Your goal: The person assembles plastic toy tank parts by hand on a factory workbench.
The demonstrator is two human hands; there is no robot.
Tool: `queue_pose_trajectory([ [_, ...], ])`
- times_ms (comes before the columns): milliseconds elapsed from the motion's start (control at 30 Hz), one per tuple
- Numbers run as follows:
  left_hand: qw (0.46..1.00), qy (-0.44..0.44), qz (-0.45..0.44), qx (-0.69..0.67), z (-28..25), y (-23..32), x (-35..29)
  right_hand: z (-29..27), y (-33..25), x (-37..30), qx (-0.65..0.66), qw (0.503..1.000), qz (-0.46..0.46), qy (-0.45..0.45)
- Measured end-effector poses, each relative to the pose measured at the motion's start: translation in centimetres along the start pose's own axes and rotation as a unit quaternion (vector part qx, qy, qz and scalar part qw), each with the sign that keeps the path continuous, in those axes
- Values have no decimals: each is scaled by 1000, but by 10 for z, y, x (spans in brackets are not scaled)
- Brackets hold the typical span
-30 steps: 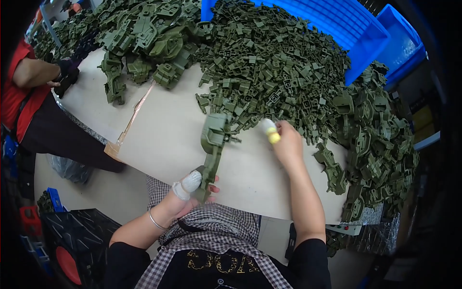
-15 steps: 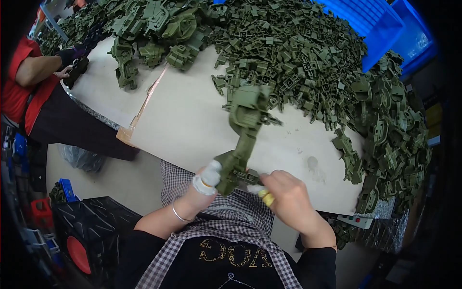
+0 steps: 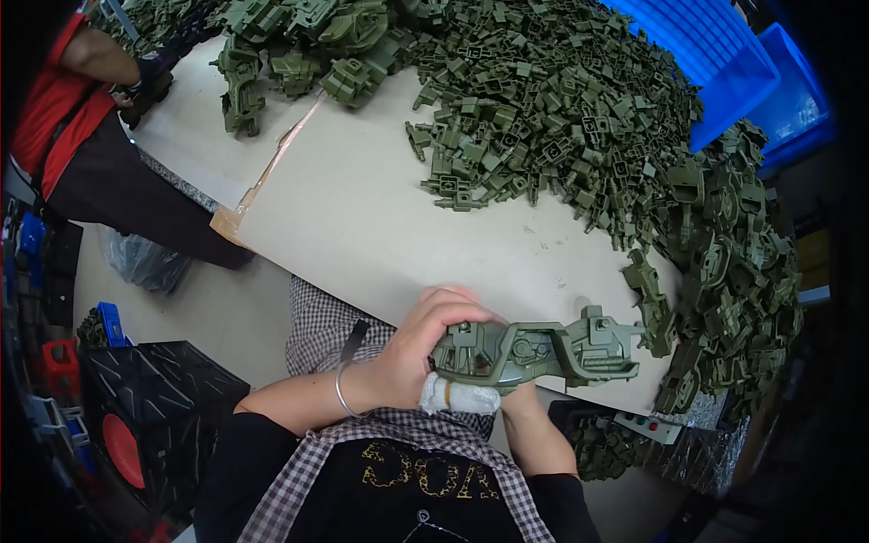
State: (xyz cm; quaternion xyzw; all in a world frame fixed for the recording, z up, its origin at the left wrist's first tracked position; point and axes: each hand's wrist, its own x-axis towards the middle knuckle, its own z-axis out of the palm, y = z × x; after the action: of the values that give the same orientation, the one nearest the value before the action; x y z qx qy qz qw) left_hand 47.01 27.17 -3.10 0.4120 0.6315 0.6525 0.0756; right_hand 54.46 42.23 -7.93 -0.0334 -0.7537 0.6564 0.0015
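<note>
My left hand (image 3: 418, 348) is closed around one end of a dark green plastic toy vehicle body (image 3: 543, 353). Its thumb, wrapped in white covering, presses along the near side of the piece. The body lies sideways in the air above the table's near edge, its open frame and moulded details facing up and its far end pointing right. My right forearm (image 3: 536, 434) comes up beneath it. The right hand itself is hidden behind the body, so its fingers do not show. A loose green body (image 3: 650, 299) rests on the table just beyond the held one's right end.
A large heap of small green parts (image 3: 552, 109) covers the table's far side. More green bodies (image 3: 738, 253) pile up at right, others (image 3: 358, 63) at far left. Blue crates (image 3: 733, 81) stand behind. A co-worker in red (image 3: 54, 109) is at left. A black box (image 3: 154, 407) sits lower left.
The toy vehicle body has swung from pointing away over the table to lying sideways, pointing right. My left hand has moved up and right with it; my right hand has gone behind it.
</note>
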Motion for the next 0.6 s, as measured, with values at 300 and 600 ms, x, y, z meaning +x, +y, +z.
queue_pose_trajectory([
  [300,993,113,17,-32,18,-9,-3,26,-12,11,405,912,67,3],
  [600,985,140,-33,-97,17,-6,3,40,-16,20,159,982,-40,95],
])
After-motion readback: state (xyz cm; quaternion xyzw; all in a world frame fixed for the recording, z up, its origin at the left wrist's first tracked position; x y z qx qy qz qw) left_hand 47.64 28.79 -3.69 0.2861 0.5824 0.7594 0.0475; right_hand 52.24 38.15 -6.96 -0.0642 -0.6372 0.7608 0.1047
